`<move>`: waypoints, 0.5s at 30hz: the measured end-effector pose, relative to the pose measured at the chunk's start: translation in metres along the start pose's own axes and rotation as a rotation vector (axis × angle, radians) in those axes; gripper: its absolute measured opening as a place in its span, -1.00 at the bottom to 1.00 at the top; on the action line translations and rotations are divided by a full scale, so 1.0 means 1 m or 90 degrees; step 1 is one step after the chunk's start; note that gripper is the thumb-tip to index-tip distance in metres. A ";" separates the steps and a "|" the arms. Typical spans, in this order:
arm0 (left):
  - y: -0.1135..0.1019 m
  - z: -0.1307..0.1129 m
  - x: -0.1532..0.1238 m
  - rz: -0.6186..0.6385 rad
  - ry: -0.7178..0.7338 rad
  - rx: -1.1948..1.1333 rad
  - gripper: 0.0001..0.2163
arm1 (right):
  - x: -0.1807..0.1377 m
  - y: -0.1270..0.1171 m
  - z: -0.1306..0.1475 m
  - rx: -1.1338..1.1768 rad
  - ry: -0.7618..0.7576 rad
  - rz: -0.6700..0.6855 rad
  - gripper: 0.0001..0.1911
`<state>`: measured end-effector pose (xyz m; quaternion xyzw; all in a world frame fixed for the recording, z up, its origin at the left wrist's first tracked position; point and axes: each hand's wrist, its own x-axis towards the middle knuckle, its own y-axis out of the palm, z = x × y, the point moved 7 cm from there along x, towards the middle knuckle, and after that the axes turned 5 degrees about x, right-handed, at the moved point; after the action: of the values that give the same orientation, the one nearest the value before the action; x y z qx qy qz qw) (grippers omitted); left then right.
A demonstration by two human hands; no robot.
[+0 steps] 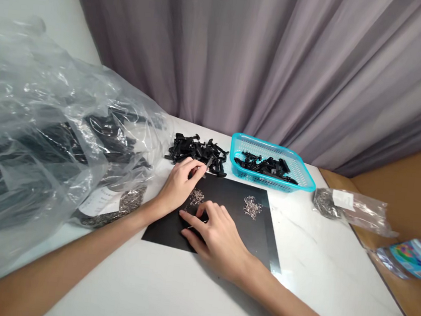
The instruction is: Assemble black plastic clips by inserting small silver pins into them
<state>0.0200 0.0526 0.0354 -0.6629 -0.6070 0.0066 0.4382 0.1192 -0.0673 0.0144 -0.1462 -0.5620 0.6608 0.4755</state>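
Pinching: left hand's [182,182] grip, on a black part [209,163] near the black heap [196,148].
Right hand [220,235]: low over the mat [257,242]; cannot tell its grip.
Small pins [252,208]: two loose piles; brushing fingers could scatter them.

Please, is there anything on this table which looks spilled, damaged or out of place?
Nothing looks spilled or damaged; the tiny metal pieces form two loose piles on the black sheet. Only the small clear bag at right looks untidy: its end sticks past the edge of the white tabletop.
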 end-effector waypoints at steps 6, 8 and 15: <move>0.003 -0.005 -0.001 0.006 0.028 0.024 -0.78 | -0.003 -0.002 -0.003 0.051 0.016 -0.022 -0.62; 0.004 -0.004 -0.001 0.005 0.032 0.037 -0.79 | -0.003 -0.006 -0.009 0.074 0.038 -0.069 -0.75; 0.006 -0.005 -0.002 0.013 0.040 0.061 -0.80 | -0.005 -0.018 -0.030 0.143 0.094 -0.173 -0.83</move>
<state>0.0270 0.0487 0.0337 -0.6473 -0.5850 0.0192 0.4884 0.1518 -0.0547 0.0184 -0.0626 -0.4630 0.6365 0.6137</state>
